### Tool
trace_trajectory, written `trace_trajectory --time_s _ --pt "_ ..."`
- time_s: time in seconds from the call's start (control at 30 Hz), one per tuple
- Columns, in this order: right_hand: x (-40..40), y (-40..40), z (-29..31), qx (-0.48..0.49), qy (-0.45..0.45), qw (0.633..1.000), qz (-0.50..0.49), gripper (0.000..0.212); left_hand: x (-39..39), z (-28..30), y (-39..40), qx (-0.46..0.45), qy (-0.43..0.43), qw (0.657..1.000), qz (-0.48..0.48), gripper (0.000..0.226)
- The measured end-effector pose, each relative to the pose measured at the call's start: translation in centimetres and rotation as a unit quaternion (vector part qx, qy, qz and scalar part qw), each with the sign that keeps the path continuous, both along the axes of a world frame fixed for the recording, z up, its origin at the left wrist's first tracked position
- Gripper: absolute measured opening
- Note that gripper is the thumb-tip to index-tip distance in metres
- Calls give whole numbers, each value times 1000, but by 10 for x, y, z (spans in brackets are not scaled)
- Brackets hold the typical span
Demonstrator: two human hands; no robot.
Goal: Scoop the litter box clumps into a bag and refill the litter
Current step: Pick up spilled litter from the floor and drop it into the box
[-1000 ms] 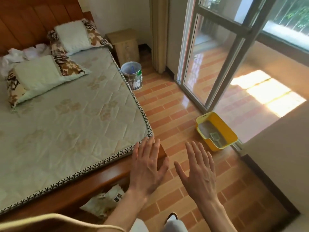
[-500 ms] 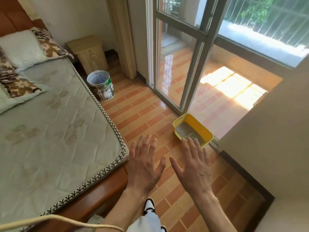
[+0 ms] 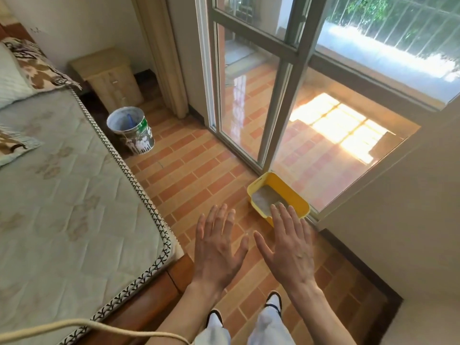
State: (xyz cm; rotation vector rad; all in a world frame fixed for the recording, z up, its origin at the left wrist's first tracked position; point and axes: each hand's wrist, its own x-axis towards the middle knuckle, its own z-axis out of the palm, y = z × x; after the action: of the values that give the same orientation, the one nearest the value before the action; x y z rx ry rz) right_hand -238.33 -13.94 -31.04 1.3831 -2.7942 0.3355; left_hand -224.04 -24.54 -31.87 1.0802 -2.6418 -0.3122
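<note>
A yellow litter box point(image 3: 291, 190) sits on the brick-patterned floor against the sliding glass door, with grey litter point(image 3: 263, 199) inside. A scoop in it is mostly hidden behind my right fingertips. My left hand point(image 3: 217, 247) and my right hand point(image 3: 290, 245) are held out flat in front of me, palms down, fingers spread, holding nothing. My right fingertips overlap the box's near edge in the picture, well above it.
A bed point(image 3: 62, 195) with pillows fills the left side, its wooden frame corner point(image 3: 179, 272) near my left hand. A paint-stained bucket point(image 3: 132, 130) stands by a small wooden nightstand point(image 3: 109, 75). A beige wall point(image 3: 403, 220) juts out on the right. A cord point(image 3: 99, 326) crosses the bottom left.
My view has swung right and moved toward the door, so the litter box sits closer to my hands. Both hands stay flat and empty; the bag under the bed has left view.
</note>
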Motion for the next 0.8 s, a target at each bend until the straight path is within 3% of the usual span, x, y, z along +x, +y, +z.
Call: trace_trajectory --time_s 0.5,0.63,0.8 --pt "-133 -61 -105 15 -53 996 74 76 -114 -92 -35 42 17 991 122 63" --pt "-147 -77 -162 13 -53 995 82 76 -124 -146 -53 32 3 994 100 61" --pt "-160 -85 -269 37 -52 994 94 78 -124 -256 -67 39 -15 995 93 61"
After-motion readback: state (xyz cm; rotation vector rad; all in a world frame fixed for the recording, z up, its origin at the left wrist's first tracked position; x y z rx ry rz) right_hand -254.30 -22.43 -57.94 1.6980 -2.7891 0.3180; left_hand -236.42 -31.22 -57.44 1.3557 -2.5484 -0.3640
